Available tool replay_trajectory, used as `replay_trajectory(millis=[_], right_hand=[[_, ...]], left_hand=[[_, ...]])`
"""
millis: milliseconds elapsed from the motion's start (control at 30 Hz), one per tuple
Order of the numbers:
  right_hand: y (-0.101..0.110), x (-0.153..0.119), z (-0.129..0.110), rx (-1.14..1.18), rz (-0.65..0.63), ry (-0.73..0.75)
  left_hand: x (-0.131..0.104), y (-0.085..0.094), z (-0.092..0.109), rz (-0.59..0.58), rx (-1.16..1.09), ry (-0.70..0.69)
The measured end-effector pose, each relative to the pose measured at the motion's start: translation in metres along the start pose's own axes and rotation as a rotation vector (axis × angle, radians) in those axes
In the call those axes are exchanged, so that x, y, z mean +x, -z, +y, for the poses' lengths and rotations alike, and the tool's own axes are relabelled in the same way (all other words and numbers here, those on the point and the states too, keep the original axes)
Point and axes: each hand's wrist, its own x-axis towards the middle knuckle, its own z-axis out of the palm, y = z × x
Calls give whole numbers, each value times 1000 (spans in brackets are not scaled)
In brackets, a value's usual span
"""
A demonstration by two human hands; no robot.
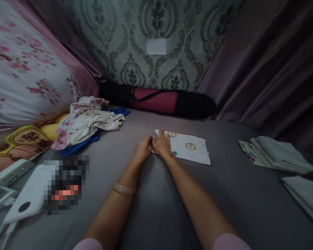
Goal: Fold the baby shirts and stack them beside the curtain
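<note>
Head-worn camera, facing forward and down, near hands (162,143).

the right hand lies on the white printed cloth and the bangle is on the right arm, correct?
Not quite: the bangle is on the left arm, not the right, as the head view shows. The right hand does lie on the white printed cloth.

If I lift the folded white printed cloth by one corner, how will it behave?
The folded white printed cloth looks like soft fabric, so it would probably sag and unfold. Its thin, flat shape suggests little weight. Lying flat, it seems unlikely to roll or tip.
</note>
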Motion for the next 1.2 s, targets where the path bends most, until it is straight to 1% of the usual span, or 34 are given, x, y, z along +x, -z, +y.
replay_trajectory(millis=[167, 267, 367, 433, 533, 600, 667, 700, 767, 833, 900, 1033, 1133, 1200], right_hand=[[9, -17, 14, 67, -11, 61], [16, -35, 30, 81, -26, 42], [26, -54, 49, 70, -33, 2], [34, -65, 65, 49, -26, -30], [48, -78, 94, 19, 38, -102], [59, -84, 116, 31, 117, -208], [68, -90, 138, 72, 184, -380], [72, -93, 148, 96, 198, -480], [77, -98, 166, 136, 165, -678], [78, -101, 179, 163, 95, -804], [77, -102, 185, 184, 41, -850], [73, -99, 184, 212, 12, -824], [72, -95, 182, 262, 6, -798], [70, -93, 184, 372, 9, -806]], left_hand=[[1, -3, -5, 2, 51, -12], [1, -5, -5, 22, 107, -23], [1, -6, -2, 42, 159, -7], [0, -5, 2, 29, 184, 40], [-2, -4, 7, -10, 216, 117], [-4, -3, 11, -16, 219, 147], [-6, -4, 15, -17, 187, 170], [-8, -4, 17, -18, 169, 183], [-10, -5, 21, -20, 154, 204], [-11, -5, 25, -24, 175, 227], [-12, -5, 28, -31, 203, 252], [-12, -6, 29, -26, 211, 255], [-10, -6, 30, -17, 120, 274], [-8, -5, 31, -20, 19, 295]])
